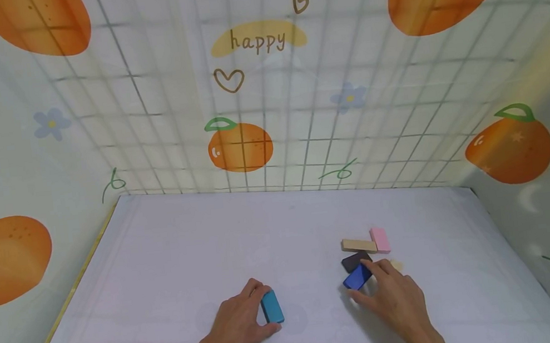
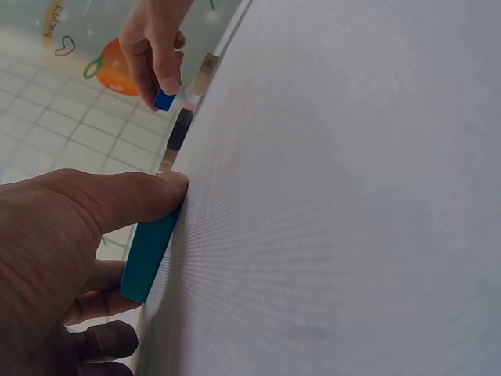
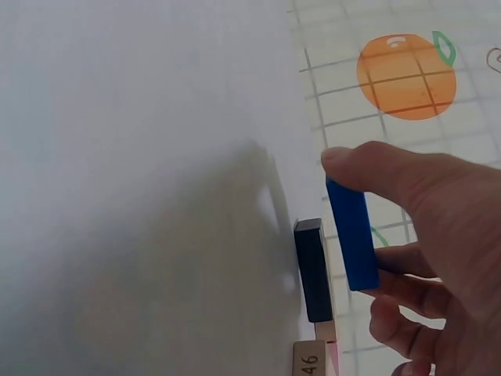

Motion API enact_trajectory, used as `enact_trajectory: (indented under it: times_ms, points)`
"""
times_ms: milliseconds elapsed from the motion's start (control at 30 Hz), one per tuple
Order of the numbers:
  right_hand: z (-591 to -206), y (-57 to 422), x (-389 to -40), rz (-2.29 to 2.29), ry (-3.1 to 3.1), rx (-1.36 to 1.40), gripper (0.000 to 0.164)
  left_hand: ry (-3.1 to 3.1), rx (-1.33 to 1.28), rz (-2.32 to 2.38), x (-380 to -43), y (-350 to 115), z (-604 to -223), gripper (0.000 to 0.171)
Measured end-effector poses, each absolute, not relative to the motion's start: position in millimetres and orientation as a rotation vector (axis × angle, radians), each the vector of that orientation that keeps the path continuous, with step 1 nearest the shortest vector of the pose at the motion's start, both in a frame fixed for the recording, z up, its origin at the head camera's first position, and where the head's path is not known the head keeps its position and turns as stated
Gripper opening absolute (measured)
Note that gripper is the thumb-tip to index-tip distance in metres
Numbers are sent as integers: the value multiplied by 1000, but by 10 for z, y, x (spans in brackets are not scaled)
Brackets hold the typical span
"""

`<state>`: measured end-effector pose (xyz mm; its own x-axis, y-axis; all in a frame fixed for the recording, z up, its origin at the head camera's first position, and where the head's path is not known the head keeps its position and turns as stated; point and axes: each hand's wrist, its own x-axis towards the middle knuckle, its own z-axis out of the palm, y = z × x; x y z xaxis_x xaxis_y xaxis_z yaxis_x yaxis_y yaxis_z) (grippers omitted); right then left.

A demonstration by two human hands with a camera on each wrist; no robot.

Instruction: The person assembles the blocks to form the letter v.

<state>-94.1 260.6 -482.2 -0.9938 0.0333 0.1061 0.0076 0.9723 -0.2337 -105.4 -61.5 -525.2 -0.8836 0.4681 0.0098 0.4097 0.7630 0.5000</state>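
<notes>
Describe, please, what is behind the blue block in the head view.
Behind the blue block, held in the right hand, a black block shows, with a wooden block and a pink block beyond. The black block's covered part cannot be seen.

A teal rectangular block (image 1: 272, 307) lies on the pale surface (image 1: 186, 236) at lower center of the head view, slightly angled, while a glossy blue block (image 1: 358, 278), held tilted and raised, appears farther right.
</notes>
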Motion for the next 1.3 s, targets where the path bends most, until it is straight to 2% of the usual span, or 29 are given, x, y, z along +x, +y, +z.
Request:
enact_trajectory:
  times_ms: [1300]
  points:
    - [-4873, 2314, -875, 374, -3034, 36, 79, 2833, 695, 739, -1059, -608, -5241, 65]
